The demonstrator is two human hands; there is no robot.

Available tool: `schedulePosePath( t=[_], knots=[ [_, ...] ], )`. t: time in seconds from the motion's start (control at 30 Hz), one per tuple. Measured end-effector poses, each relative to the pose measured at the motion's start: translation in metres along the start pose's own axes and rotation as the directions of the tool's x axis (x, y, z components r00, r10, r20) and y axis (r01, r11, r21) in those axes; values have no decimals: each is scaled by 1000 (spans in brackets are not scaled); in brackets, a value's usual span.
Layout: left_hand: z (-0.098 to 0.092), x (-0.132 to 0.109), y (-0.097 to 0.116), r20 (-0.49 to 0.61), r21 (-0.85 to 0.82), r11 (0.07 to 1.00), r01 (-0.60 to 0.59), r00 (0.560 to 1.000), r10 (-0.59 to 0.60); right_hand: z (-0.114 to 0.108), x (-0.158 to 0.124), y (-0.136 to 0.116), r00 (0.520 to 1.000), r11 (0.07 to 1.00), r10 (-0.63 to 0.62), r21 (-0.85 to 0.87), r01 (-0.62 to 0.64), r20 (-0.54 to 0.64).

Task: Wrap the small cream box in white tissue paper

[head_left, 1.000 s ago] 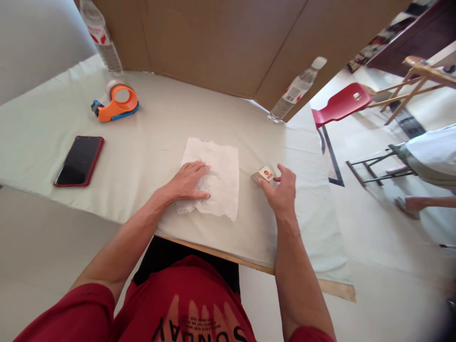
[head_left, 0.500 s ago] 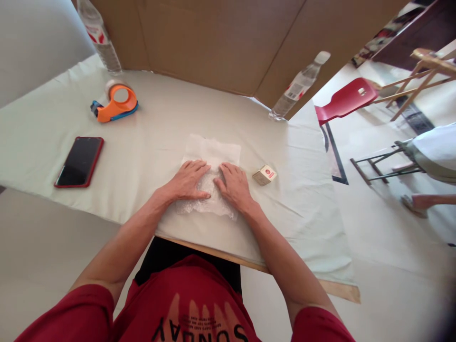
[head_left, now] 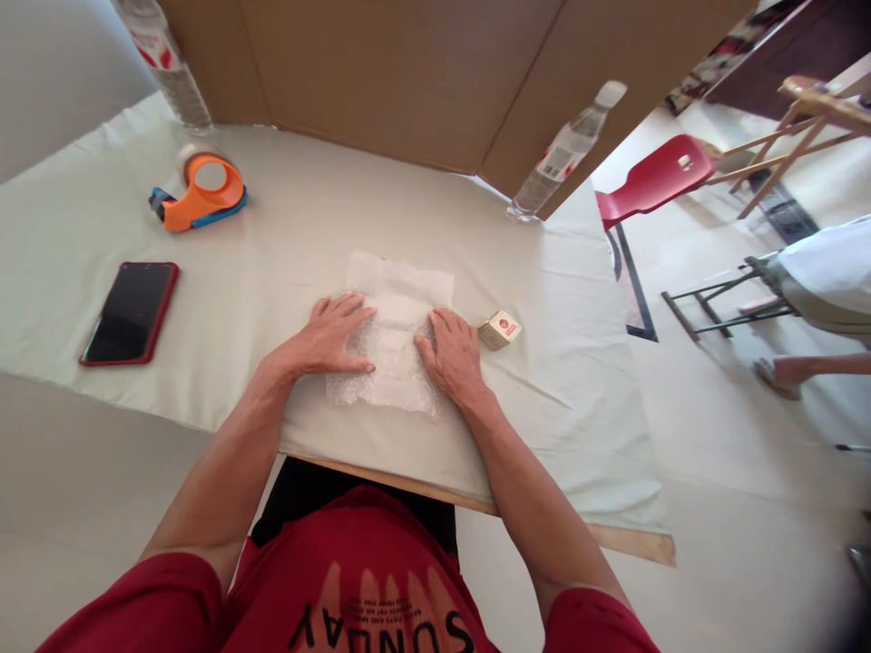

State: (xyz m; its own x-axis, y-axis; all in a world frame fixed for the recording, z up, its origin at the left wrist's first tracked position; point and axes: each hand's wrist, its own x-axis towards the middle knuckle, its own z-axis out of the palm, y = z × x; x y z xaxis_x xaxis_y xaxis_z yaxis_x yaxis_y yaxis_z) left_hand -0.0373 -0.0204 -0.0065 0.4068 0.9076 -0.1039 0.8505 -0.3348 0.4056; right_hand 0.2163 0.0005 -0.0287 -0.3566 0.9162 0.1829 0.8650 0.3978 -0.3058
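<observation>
Bright, even daylight, pale floor beyond the right edge of the table almost washed out, only soft weak shadows on the table, lines bent near the frame edges, dark blurred bottom right corner, centre sharp.

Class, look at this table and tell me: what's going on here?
A person in a red shirt lays the left hand and right hand flat on a sheet of bubble wrap on the cloth-covered table. A small box sits just beside the right hand; a phone and tape dispenser lie farther left.
</observation>
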Motion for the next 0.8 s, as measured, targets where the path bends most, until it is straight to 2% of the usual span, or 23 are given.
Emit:
schedulePosePath(
  t=[0.13,0.23,0.37,0.5,0.57,0.63,0.73,0.8],
  knots=[
    [-4,-3,-2,86,12,1000,2,996,-3,-1,0,1,1000,1000,21,-5,-21,3],
    [-5,-3,-4,112,23,1000,-2,994,0,-1,-1,3,1000,1000,21,-9,-21,-5],
    [-5,-3,-5,69,-4,1000,-13,998,13,-2,-3,5,997,999,-30,15,31,-72],
    [-4,-1,1,-19,-26,1000,-11,1000,11,-19,-3,14,965,998,-54,18,61,-256],
    [-3,-1,6,-24,-31,999,-35,999,34,-30,-4,27,943,1000,6,11,-2,-332],
    [-1,-1,10,8,-32,998,-53,999,54,-39,-5,46,931,993,114,13,-116,-346],
    [0,-1,13,66,-20,998,-55,996,56,-46,-9,76,931,957,288,38,-287,-225],
    [1,-1,13,73,-14,998,-53,996,54,-45,-12,88,929,937,349,78,-342,-123]
  ],
)
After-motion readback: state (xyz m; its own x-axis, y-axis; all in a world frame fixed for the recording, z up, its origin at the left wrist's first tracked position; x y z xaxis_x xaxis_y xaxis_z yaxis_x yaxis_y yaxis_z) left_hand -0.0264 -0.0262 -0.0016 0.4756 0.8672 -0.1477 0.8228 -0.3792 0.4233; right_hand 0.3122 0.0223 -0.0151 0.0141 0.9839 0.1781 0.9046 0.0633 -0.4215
